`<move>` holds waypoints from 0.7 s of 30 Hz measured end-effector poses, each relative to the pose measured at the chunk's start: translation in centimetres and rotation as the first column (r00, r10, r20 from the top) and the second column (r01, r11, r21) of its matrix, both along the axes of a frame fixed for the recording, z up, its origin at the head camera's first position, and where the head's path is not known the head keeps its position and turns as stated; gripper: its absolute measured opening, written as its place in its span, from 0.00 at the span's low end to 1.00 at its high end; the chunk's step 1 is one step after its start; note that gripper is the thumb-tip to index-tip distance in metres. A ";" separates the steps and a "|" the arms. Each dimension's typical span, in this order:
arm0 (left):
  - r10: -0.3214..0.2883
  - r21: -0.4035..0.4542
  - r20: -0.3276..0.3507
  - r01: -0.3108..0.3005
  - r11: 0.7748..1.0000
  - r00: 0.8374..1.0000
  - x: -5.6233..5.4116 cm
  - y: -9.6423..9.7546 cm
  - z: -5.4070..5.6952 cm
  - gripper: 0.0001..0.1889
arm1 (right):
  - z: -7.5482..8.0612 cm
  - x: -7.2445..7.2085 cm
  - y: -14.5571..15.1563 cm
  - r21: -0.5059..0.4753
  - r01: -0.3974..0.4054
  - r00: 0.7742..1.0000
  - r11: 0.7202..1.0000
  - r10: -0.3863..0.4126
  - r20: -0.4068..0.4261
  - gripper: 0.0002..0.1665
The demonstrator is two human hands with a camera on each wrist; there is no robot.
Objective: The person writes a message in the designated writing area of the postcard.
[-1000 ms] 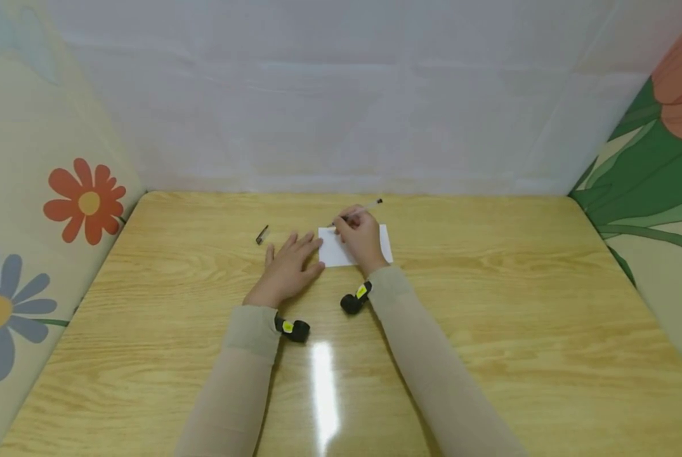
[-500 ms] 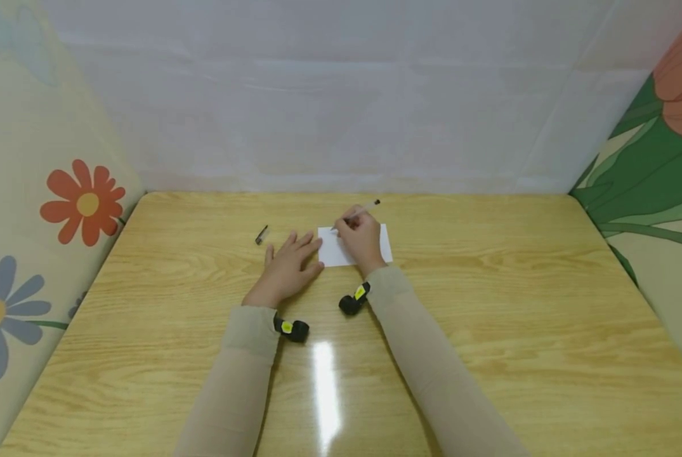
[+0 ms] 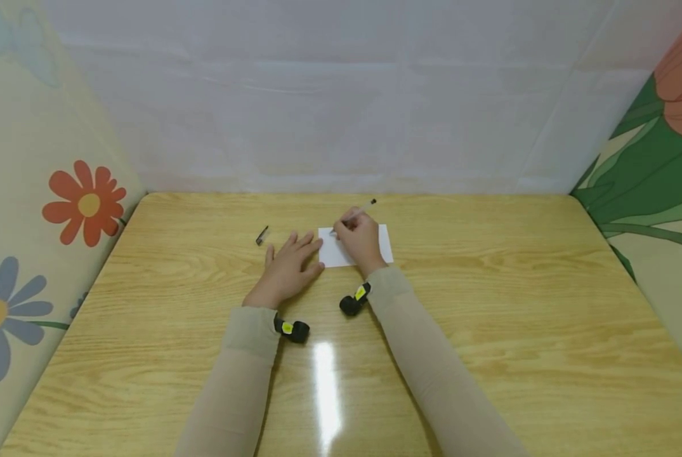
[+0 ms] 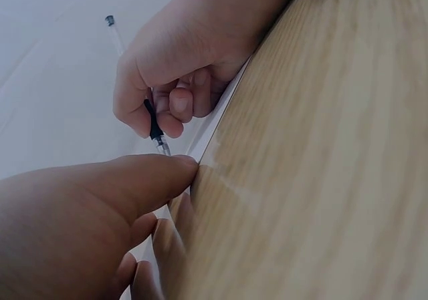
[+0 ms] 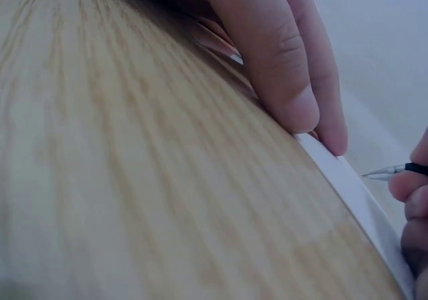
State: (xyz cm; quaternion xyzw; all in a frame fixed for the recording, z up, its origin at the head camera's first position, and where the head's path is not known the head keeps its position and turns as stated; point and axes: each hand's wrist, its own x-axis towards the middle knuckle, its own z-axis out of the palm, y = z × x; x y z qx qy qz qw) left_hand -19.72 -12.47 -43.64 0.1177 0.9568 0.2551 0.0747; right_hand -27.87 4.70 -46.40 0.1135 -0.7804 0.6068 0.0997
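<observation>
My right hand pinches a clear-barrelled pen with a black grip and a black end. It rests over a small white sheet of paper, covering much of it. The pen leans, point down, toward the paper's upper left part. In the right wrist view the metal pen tip shows close to the paper; contact is hard to tell. My left hand lies flat with spread fingers, fingertips touching the sheet's left edge. Its thumb sits at the paper's near corner. Any marks on the paper are too small to see.
A pen cap with a dark clip lies on the wooden table, left of the paper and beyond my left hand. Behind the table hangs a white cloth. Flower-patterned panels stand at both sides.
The pen tip has shifted slightly toward me on the paper, and the pen's rear end has swung a little left. My left hand, the paper and the cap stay put.
</observation>
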 end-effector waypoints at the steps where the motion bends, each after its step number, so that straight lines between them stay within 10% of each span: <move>1: 0.001 0.000 0.000 -0.001 1.000 1.000 0.0 0.0 0.0 0.32 | 0.0 0.0 0.0 0.003 0.001 1.000 1.000 -0.001 0.003 0.06; 21: 0.007 0.011 0.018 -0.007 1.000 1.000 0.1 0.1 0.0 0.31 | 0.2 0.1 0.1 0.046 -0.021 1.000 0.999 0.022 -0.016 0.06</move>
